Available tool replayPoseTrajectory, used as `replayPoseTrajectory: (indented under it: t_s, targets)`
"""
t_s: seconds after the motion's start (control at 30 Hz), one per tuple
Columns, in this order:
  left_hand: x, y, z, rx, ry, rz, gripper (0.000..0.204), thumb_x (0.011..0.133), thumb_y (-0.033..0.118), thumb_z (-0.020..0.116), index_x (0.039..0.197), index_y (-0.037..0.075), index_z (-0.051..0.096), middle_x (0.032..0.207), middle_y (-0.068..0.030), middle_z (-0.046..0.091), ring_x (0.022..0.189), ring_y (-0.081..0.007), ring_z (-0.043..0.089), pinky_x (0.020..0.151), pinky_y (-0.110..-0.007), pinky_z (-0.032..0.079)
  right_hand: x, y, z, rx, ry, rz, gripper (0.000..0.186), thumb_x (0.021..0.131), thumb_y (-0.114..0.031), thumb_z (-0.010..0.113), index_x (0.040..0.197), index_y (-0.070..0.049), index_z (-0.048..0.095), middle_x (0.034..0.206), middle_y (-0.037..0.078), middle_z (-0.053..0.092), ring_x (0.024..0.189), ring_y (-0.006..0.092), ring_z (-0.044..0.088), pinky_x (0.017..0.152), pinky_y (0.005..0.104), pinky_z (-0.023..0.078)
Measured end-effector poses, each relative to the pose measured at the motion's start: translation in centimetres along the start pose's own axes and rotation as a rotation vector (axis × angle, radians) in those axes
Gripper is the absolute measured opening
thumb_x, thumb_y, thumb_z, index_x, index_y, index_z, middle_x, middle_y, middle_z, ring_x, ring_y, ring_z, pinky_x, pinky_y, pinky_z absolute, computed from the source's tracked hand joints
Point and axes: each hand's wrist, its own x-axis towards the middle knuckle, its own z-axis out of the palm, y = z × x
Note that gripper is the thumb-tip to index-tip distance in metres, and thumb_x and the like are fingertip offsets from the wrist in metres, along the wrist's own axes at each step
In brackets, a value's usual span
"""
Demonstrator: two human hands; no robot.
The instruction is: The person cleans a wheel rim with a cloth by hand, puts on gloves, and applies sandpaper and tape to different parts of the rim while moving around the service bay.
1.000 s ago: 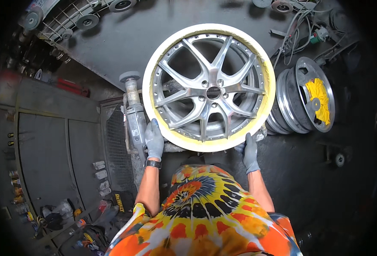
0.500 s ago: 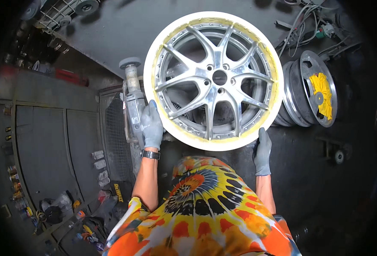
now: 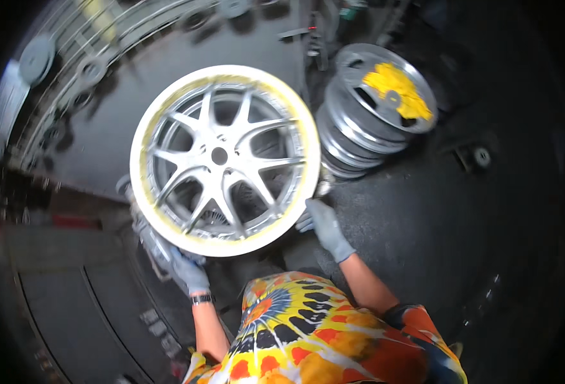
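A silver multi-spoke car wheel (image 3: 219,131) with a white outer lip and a yellowish band inside it faces up in front of me. Both my hands wear grey gloves. My left hand (image 3: 189,270) grips the wheel's lower left edge, its fingers partly behind the rim and blurred. At the lower right edge, my right hand (image 3: 326,227) is closed on the rim, thumb near the lip and fingers curling underneath. A grey power tool (image 3: 147,233), smeared by motion, lies beside the wheel near my left hand.
Several wheels (image 3: 359,128) stand stacked at the right, with a yellow cloth (image 3: 399,93) on the top one. Behind my wheel is a grey tabletop (image 3: 161,80) with wire racks and discs along its far edge. A small wheeled base (image 3: 480,157) sits on the dark floor.
My view has swung round. The wheel and both hands now appear lower and further left, and the wheel stack has shifted left too. Both hands stay at the rim.
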Motion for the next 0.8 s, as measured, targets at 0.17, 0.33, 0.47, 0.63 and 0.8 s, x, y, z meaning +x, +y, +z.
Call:
replayPoseTrajectory:
  t_s: [0.17,0.33,0.47,0.63,0.8]
  targets:
    - [-3.9,-7.3,1.3,-0.109,0.049,-0.509,0.033,0.106,0.043,0.055,0.084,0.018,0.053,0.064,0.0026,0.047,0.056,-0.0167,0.049,0.052,-0.032,0.038,-5.8,4.4,-5.5,-0.416,-0.097,0.071,0.035,0.107,-0.034,0.062,0.095,-0.001,0.066,0.086,0.005,0.068,0.078,0.0125,0.064,0.074,0.0315,0.053]
    - [-11.0,-13.4,7.4,0.075,-0.237,-0.693,0.030,0.105,0.041,0.057,0.096,0.013,0.060,0.074,-0.0031,0.056,0.063,-0.0209,0.057,0.057,-0.036,0.047,-16.5,12.5,-18.7,-0.732,0.043,-0.027,0.040,0.104,-0.039,0.064,0.121,-0.005,0.074,0.107,0.017,0.076,0.095,0.0251,0.072,0.089,0.0398,0.055]
    - [-14.2,-18.7,13.7,1.109,-0.892,0.441,0.028,0.107,0.030,0.059,0.103,0.003,0.067,0.083,-0.0085,0.064,0.079,-0.0242,0.066,0.070,-0.036,0.053,-25.1,16.5,-29.0,-0.282,0.419,0.210,0.037,0.104,-0.031,0.065,0.121,0.000,0.072,0.098,0.009,0.075,0.081,0.0163,0.070,0.073,0.0305,0.056]
    - [-17.9,-23.7,25.1,0.849,-1.145,0.524,0.024,0.107,0.028,0.062,0.100,0.005,0.069,0.085,-0.0081,0.069,0.076,-0.0185,0.067,0.066,-0.034,0.053,-29.8,13.1,-35.5,0.102,0.785,0.276,0.027,0.102,-0.030,0.067,0.115,-0.006,0.070,0.093,0.005,0.072,0.075,0.0122,0.067,0.066,0.0264,0.054]
    - [-24.5,-24.3,38.9,0.750,-0.973,-0.615,0.023,0.106,0.032,0.062,0.105,0.010,0.066,0.077,-0.0040,0.065,0.060,-0.0189,0.064,0.051,-0.034,0.050,-26.2,15.0,-41.9,0.363,0.824,0.192,0.028,0.104,-0.031,0.064,0.114,-0.006,0.067,0.092,0.006,0.070,0.074,0.0160,0.067,0.066,0.0290,0.054]
